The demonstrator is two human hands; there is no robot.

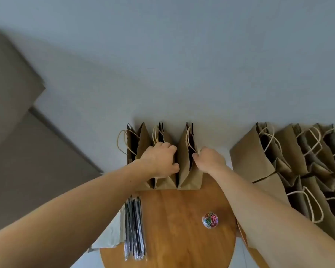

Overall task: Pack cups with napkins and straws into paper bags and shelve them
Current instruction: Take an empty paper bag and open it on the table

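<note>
Three kraft paper bags [143,146] stand in a row at frame centre on the far edge of the round wooden table [182,229]. The left hand [159,159] has its fingers curled over the middle bag [164,181], while the right hand [209,161] pinches the far wall of the right-hand bag [184,171], likely to steady the row and spread that mouth for filling. The wrapped straws [134,229] and the napkins [108,235] lie ready at lower left; no cup is in view.

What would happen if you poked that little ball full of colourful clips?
It would probably roll: the clear ball looks round and sits free on the smooth wooden table. It seems small, so likely light. Its shiny shell may be slippery.
</note>
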